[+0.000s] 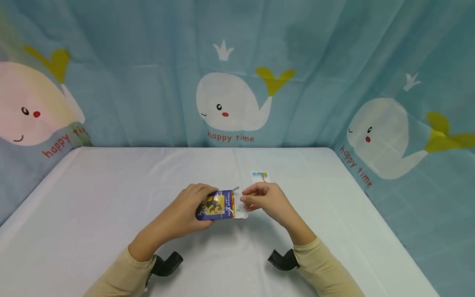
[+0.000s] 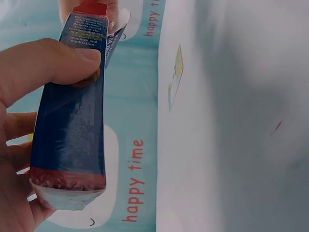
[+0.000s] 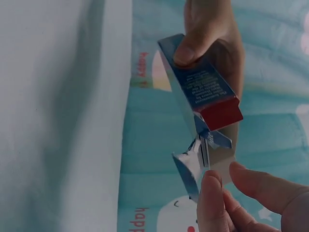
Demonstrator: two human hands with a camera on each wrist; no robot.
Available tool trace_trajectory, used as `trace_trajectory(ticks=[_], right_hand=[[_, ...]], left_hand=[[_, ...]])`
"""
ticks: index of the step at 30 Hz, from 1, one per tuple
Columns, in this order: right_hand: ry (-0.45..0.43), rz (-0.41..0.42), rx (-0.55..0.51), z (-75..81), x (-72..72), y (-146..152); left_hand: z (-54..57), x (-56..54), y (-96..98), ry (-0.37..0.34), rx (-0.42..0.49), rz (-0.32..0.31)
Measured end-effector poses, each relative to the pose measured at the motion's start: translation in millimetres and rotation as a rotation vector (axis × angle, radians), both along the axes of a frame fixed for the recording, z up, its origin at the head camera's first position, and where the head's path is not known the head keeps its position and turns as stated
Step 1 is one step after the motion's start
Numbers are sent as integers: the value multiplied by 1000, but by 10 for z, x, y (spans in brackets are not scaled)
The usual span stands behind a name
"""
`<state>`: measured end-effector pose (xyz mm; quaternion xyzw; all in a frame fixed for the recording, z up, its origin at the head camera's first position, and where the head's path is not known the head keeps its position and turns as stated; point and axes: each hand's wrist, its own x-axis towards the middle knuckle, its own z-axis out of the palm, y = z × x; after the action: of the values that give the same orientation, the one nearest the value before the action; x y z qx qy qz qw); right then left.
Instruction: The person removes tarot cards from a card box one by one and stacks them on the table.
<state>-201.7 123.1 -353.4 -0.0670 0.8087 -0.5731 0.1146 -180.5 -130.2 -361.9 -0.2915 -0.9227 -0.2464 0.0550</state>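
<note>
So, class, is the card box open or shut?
Open: the card box has flaps sticking out at the end nearest the right hand.

Blue whale-print curtain (image 1: 156, 82), white-covered table (image 1: 111, 185), soft shadows

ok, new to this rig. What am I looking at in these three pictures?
No robot here: a person works with bare hands. The wide picture comes from a camera on the head, looking forward and down. The other two come from cameras on the left and right wrists, and show the scene turned sideways.

The surface is a table with a white covering, in front of a blue whale-print curtain. One small printed card lies on it, just beyond the right hand.

The left hand has a blue tarot deck box in its grip, open end towards the right hand. The right hand's fingers are at that opening; whether they pinch anything, I can't tell.
</note>
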Motion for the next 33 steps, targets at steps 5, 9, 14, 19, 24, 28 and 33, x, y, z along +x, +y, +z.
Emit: trace_trajectory(ticks=[5, 9, 14, 19, 24, 28, 33], right_hand=[[-2, 11, 16, -18, 13, -17], [-3, 37, 6, -30, 2, 12], [-6, 42, 9, -15, -16, 32], [-24, 49, 16, -21, -39, 9], [-29, 32, 31, 10, -61, -27], [-45, 11, 40, 7, -45, -33], [-50, 3, 50, -48, 7, -54]], left_hand=[[-15, 16, 28, -1, -9, -7], [-22, 18, 48, 10, -5, -6], [-5, 10, 69, 13, 1, -15], [6, 18, 67, 17, 0, -20], [38, 17, 62, 38, -3, -21], [46, 21, 90, 25, -10, -26], [5, 52, 122, 13, -16, -25]])
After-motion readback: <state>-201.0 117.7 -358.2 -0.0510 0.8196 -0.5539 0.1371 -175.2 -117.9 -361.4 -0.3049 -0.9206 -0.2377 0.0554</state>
